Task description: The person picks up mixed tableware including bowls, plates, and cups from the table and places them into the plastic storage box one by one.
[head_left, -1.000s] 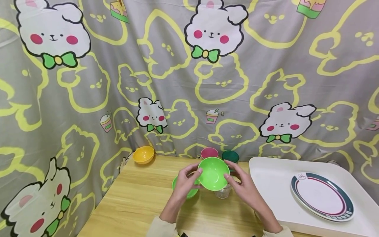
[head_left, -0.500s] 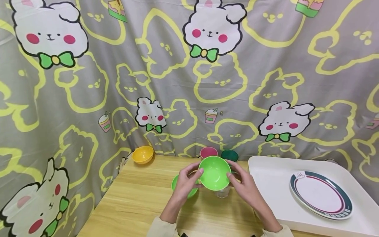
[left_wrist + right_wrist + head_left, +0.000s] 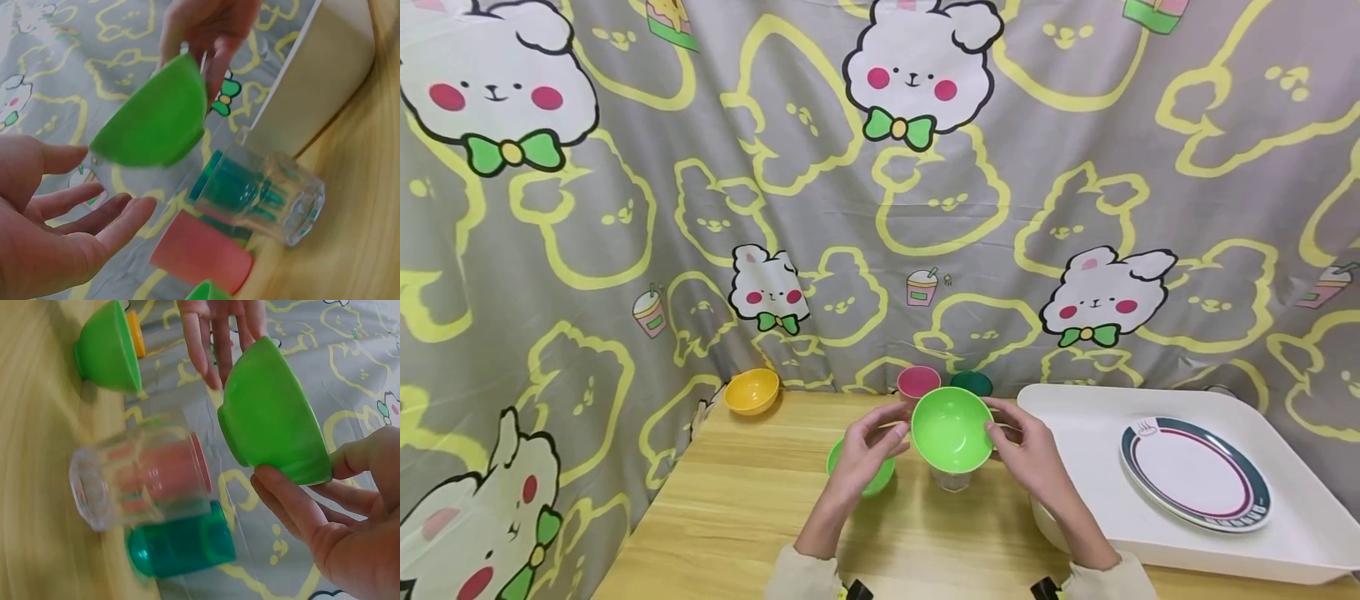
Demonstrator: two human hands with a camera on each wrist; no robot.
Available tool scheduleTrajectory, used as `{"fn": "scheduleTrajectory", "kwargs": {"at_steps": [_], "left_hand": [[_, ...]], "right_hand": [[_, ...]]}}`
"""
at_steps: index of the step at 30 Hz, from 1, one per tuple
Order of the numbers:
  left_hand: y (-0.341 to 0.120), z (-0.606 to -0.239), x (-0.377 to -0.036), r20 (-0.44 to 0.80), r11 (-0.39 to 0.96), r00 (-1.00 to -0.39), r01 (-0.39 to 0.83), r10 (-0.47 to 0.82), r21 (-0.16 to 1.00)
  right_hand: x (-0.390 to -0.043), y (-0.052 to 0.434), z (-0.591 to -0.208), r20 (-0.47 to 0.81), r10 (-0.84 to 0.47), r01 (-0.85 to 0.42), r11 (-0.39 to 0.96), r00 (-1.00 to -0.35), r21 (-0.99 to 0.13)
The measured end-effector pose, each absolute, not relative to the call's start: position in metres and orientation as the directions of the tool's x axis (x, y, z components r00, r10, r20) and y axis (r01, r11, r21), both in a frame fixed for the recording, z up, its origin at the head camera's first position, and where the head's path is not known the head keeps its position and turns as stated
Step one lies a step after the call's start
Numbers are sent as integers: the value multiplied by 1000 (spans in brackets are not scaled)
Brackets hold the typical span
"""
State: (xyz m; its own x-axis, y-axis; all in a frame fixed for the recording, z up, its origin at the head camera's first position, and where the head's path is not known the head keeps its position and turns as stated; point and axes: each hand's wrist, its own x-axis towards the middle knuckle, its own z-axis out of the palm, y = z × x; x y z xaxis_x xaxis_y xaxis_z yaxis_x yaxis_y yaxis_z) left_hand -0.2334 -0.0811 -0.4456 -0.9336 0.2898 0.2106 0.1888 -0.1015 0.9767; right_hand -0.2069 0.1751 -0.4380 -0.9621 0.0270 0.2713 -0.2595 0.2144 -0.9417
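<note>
held bowl [image 3: 953, 429]: smooth, plastic-looking, softly shiny inside
tumbler [image 3: 306, 209]: clear, glossy; glass or plastic unclear
teal cup [image 3: 187, 547]: translucent, shiny, plastic-looking
pink cup [image 3: 203, 253]: smooth, near-matt, plastic-looking
tray [image 3: 1075, 450]: smooth, plastic-looking, low sheen
plate [image 3: 1195, 475]: glossy, like glazed ceramic
tabletop [image 3: 737, 492]: wood-grained, smooth, satin
curtain [image 3: 820, 192]: matt cloth, lightly creased
</note>
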Motion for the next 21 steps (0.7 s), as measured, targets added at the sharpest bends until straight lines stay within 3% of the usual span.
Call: {"fn": "scheduleTrajectory", "kwargs": {"at_steps": [14,21], "left_hand": [[-117,-454,-251,267,292,-958,285,102,913],[-129,-463,-256,281,522,-953,298,114,800]], "right_hand": [[-214,247,-419,380,97,-277,525,-920,-805],[-217,280,-417,398,86,-258,634,-913,-729]]}}
